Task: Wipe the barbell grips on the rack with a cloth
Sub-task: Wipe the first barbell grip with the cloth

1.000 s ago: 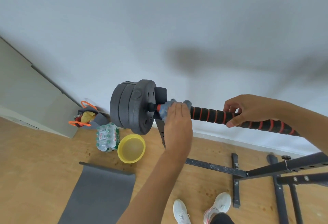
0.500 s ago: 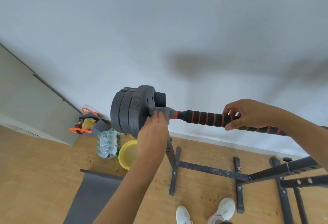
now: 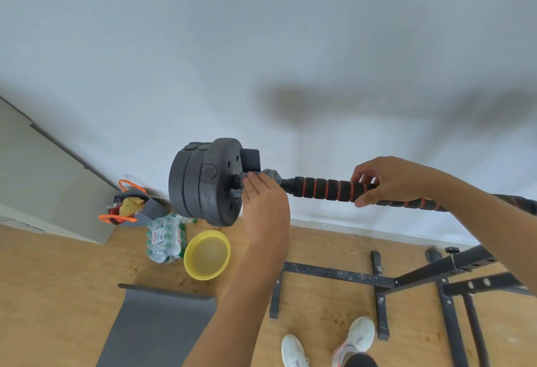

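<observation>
Grey cloth is held by the left hand against the barbell, just beside the inner face of the black plates. The left fingers lie nearly straight over the cloth, pressing it onto the bar where it meets the plate; whether the thumb wraps behind the cloth cannot be told. Part of the cloth is seen bunched above the hand, next to the black collar block.

The black foam grip with orange rings is held further along by the right hand, whose fingers are curled over the top of it while the thumb is set beneath. The bar is carried off to the right edge of the view, tilted slightly downward there.

Below, the black rack is seen standing on the wooden floor. A yellow bowl, a wrapped pack of water bottles and a grey bag with orange handles are placed near the white wall. A grey mat is laid at lower left, and two white shoes are visible at the bottom.
</observation>
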`<act>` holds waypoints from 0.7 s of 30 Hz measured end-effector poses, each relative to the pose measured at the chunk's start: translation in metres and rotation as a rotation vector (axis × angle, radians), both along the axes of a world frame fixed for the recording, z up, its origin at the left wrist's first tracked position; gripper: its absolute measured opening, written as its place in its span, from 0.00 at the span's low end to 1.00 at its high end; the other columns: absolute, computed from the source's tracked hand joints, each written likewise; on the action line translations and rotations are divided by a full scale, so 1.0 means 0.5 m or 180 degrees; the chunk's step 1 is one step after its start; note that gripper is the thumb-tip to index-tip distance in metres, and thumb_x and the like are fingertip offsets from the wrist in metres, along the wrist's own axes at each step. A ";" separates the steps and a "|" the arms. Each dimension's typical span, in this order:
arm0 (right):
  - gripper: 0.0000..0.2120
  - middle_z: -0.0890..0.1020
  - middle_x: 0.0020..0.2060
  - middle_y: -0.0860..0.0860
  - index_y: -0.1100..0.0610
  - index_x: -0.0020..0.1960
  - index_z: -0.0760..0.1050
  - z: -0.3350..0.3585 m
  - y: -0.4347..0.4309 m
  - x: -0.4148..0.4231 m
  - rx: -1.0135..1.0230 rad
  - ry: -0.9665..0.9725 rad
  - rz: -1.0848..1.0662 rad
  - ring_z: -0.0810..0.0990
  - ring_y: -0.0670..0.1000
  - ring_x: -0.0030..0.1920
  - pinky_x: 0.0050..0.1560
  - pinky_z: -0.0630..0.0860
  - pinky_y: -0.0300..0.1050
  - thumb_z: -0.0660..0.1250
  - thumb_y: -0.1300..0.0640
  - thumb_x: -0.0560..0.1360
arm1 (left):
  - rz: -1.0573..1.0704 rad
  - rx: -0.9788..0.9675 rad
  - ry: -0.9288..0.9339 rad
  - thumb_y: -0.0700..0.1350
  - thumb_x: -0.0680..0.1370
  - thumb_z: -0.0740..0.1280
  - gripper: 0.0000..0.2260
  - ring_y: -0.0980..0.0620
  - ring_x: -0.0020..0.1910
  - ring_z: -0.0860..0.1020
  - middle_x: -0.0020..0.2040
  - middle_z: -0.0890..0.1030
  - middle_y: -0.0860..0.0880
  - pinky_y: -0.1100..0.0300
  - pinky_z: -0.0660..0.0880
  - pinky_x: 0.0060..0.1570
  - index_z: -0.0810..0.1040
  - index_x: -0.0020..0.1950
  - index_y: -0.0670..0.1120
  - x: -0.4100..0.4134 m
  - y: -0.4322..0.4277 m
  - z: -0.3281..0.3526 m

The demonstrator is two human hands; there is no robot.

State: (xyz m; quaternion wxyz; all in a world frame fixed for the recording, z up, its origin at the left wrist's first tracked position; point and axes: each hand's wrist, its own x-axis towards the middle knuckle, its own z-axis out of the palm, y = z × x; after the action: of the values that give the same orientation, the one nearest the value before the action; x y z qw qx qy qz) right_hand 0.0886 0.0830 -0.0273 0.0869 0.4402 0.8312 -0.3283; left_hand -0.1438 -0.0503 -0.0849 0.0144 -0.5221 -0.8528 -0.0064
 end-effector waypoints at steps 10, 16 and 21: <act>0.16 0.83 0.44 0.39 0.41 0.52 0.79 0.011 -0.049 0.001 0.0345 -0.0097 -0.0301 0.83 0.45 0.46 0.51 0.80 0.46 0.78 0.40 0.68 | -0.0242 0.0678 -0.2759 0.35 0.81 0.65 0.33 0.56 0.46 0.82 0.66 0.79 0.44 0.66 0.77 0.39 0.55 0.84 0.41 0.100 -0.088 0.013; 0.06 0.82 0.49 0.39 0.48 0.52 0.81 0.037 -0.201 0.021 0.1615 0.1055 -0.0842 0.80 0.42 0.49 0.53 0.77 0.36 0.74 0.50 0.76 | 0.0254 0.1406 -0.4063 0.38 0.85 0.60 0.15 0.58 0.37 0.78 0.40 0.81 0.59 0.68 0.74 0.37 0.83 0.57 0.54 0.134 -0.169 -0.024; 0.14 0.82 0.40 0.41 0.48 0.38 0.80 -0.059 -0.317 0.082 0.1039 0.1209 -0.1523 0.79 0.39 0.42 0.45 0.77 0.37 0.65 0.42 0.78 | 0.0375 0.0887 -0.4880 0.43 0.87 0.62 0.11 0.48 0.40 0.84 0.40 0.85 0.48 0.57 0.82 0.45 0.84 0.51 0.49 0.162 -0.167 -0.002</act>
State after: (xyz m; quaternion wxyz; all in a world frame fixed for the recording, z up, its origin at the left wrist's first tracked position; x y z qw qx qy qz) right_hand 0.1294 -0.0753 -0.0567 -0.2203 0.5617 0.7474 -0.2782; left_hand -0.0629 -0.1339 -0.0861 -0.5130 -0.3192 -0.6423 -0.4716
